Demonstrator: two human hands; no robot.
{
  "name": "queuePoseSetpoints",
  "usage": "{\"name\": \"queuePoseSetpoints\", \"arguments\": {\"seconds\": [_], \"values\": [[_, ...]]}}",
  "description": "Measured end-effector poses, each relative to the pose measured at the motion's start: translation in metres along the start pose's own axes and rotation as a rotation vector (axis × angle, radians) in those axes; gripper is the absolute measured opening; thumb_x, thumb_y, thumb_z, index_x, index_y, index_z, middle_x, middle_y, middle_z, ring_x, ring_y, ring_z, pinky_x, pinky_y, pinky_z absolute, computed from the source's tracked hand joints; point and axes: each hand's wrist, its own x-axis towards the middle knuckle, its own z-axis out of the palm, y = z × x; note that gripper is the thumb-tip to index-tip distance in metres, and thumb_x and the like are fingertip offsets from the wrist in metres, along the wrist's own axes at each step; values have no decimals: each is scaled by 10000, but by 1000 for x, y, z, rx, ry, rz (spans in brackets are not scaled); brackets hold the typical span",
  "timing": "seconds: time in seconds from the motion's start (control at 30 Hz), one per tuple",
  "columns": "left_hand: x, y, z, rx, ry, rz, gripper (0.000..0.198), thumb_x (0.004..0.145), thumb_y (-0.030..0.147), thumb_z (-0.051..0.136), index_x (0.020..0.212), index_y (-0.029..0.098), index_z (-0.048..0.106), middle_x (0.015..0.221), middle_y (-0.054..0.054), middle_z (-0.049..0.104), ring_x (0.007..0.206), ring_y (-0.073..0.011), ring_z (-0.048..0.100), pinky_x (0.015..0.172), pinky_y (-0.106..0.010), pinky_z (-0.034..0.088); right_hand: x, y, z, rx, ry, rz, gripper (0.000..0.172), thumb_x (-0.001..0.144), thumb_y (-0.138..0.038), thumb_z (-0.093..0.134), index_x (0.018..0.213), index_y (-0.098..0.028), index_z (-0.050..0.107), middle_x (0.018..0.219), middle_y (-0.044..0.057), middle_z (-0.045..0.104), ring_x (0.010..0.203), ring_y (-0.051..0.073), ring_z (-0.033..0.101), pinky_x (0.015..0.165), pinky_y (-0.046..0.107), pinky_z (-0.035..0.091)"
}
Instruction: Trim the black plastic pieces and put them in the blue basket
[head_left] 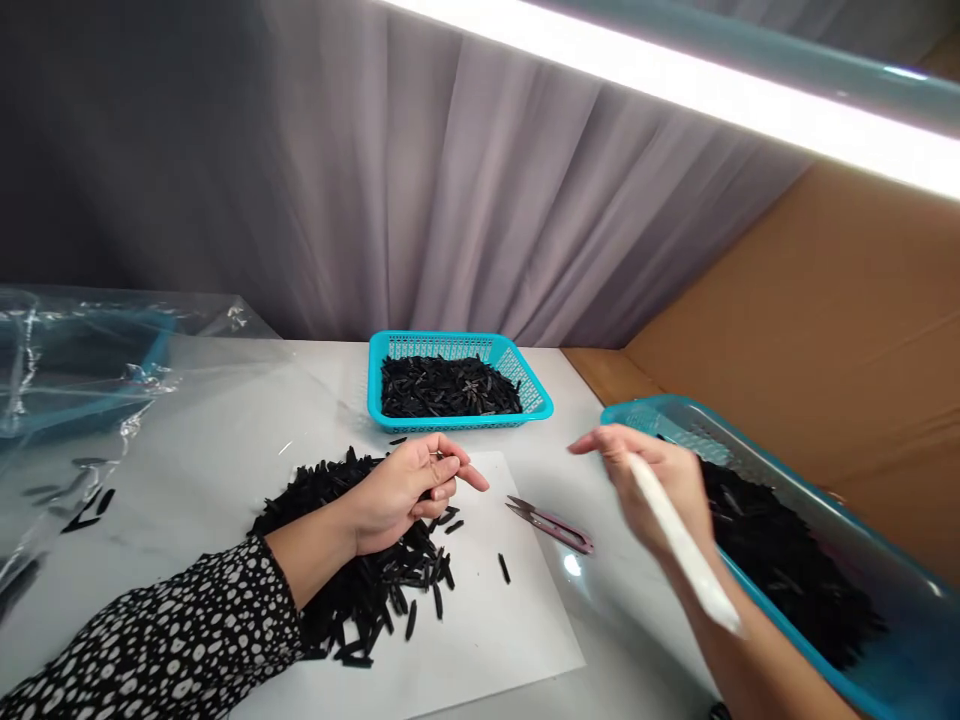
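My left hand (420, 483) is above a pile of short black strips (367, 590) on a white sheet (510, 640). Its thumb presses against the fingers in a pinch, with the index finger reaching out; whatever they may hold is hidden. To the right, my right hand (660, 485) is raised over the table with its fingers curled round a long white stick-like handle (682, 545). Motion blurs that hand, and the front end of the tool does not show. Between the hands lie small thread snips (551, 525), across the sheet's right edge.
A turquoise basket (461, 424) of black strips stands at the back. At right is a larger blue tray (750, 590) with a dark heap inside. Clear plastic (150, 400) covers the left side. A bright lamp tube (675, 85) crosses overhead, before a grey curtain (420, 180).
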Motion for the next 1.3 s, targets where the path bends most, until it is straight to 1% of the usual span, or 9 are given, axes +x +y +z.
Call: {"name": "queuePoseSetpoints", "arguments": {"seconds": [0.03, 0.1, 0.2, 0.33, 0.43, 0.57, 0.7, 0.93, 1.3], "values": [[0, -1, 0, 5, 4, 4, 320, 822, 399, 733, 935, 152, 563, 835, -76, 697, 497, -35, 235, 465, -240, 98, -3, -8, 13, 95, -45, -28, 483, 881, -577, 567, 604, -215, 726, 488, 19, 610, 446, 178, 544, 433, 293, 399], [-1, -2, 1, 13, 9, -1, 440, 826, 401, 731, 1156, 169, 555, 778, -53, 688, 498, -45, 263, 470, -236, 97, -6, -21, 37, 235, -155, -45, 333, 868, -487, 636, 741, -213, 778, 579, 21, 681, 510, 182, 600, 484, 294, 461], [-2, -3, 3, 9, 5, -25, 697, 831, 399, 728, 1401, 211, 374, 716, -33, 683, 496, -55, 303, 475, -226, 108, -11, -29, 64, 407, -318, -21, 229, 856, -391, 677, 941, -208, 785, 618, 11, 704, 526, 168, 600, 500, 286, 473], [-3, -6, 4, -4, 5, -43, 799, 835, 417, 726, 1454, 198, 271, 668, -22, 669, 482, -56, 289, 468, -221, 116, -16, -28, 79, 580, -483, 38, 192, 884, -367, 661, 862, -195, 743, 507, -22, 642, 538, 162, 573, 610, 313, 486], [-2, -8, 3, -25, -12, -64, 678, 845, 428, 718, 1369, 201, 352, 652, -14, 656, 474, -55, 304, 459, -214, 113, -18, -23, 80, 645, -527, 109, 208, 865, -389, 694, 779, -200, 704, 492, -23, 632, 546, 161, 548, 651, 326, 466], [0, -6, 2, -91, -11, -95, 347, 894, 478, 631, 1037, 187, 507, 684, -72, 680, 475, -57, 343, 449, -203, 94, -20, -10, 82, 817, -499, 286, 245, 780, -448, 776, 766, -212, 714, 535, -19, 642, 567, 160, 544, 630, 315, 436], [0, -2, 3, -123, 11, -106, 238, 877, 368, 652, 868, 178, 508, 724, -121, 715, 506, -60, 346, 448, -189, 112, -22, -3, 85, 900, -414, 451, 274, 662, -460, 866, 743, -218, 765, 617, -5, 653, 602, 148, 518, 623, 301, 409], [2, -4, 1, -97, 0, -45, 213, 851, 311, 654, 953, 132, 598, 701, -80, 689, 507, -54, 283, 436, -191, 132, -21, -16, 78, 1030, -404, 586, 262, 623, -421, 895, 742, -216, 784, 610, -16, 617, 585, 118, 475, 599, 268, 389], [2, -6, 3, 56, 0, -36, 284, 838, 407, 686, 874, 166, 540, 646, -10, 647, 461, -39, 226, 425, -207, 103, -25, -6, 82, 945, -363, 515, 215, 666, -398, 873, 739, -220, 777, 631, -13, 653, 585, 116, 491, 584, 262, 388]]}}
